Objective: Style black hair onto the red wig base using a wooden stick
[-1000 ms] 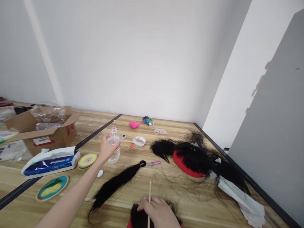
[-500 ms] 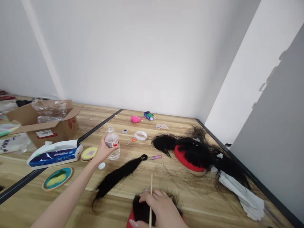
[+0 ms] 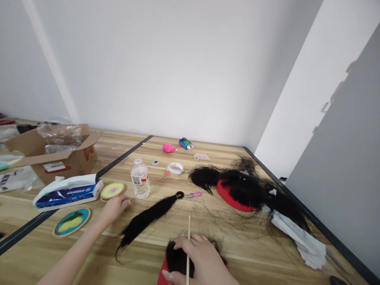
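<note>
My left hand [image 3: 116, 208] is low over the table with its fingertips closed on the white bottle cap [image 3: 126, 203], which they mostly cover. Just beyond it stands an uncapped clear plastic bottle [image 3: 140, 179] with liquid inside. At the bottom, my right hand [image 3: 204, 259] holds a thin wooden stick [image 3: 188, 253] upright between thumb and fingers. That hand rests on a patch of black hair [image 3: 175, 255] over a red base [image 3: 162, 274], partly hidden beneath it. Between my hands lies a tied bundle of long black hair [image 3: 151, 217].
On the right lie a red form [image 3: 230, 198] with black hair and a white cloth [image 3: 299, 237]. Purple snips [image 3: 194, 194], orange scissors [image 3: 165, 174] and a tape roll [image 3: 175, 168] are mid-table. Tissues [image 3: 69, 194], embroidery hoops [image 3: 73, 221] and a cardboard box [image 3: 62, 158] sit left.
My left hand has let go of the bottle, leaving it standing, and moved down toward me to the white cap. My right hand stays on the hair with the stick.
</note>
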The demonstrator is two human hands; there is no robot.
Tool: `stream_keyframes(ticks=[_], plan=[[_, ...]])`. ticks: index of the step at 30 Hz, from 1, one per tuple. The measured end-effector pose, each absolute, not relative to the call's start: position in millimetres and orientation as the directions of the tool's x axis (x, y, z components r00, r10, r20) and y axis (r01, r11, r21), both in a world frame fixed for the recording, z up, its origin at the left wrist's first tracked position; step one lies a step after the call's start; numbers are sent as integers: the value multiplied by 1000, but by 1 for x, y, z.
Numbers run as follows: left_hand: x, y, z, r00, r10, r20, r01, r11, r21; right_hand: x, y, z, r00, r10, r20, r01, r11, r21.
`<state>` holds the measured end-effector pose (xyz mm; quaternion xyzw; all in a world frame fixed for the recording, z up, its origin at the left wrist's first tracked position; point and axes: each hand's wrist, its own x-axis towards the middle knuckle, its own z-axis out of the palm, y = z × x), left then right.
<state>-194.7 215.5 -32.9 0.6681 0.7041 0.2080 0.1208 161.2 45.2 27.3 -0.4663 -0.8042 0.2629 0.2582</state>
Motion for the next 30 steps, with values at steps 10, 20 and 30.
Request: stream_keyframes(ticks=[10,20,30], plan=[[-178,247,81,-360,807,468,748,-50,662,162,47,25,-454,867,207,602,469,-646],[-124,264,101,-284,719,635,733,-264,627,162,51,18,-476,854,211,599,491,-633],[-121,257,92,-276,746,606,744,-234,626,161,45,29,-443,876,190,629,455,-631]])
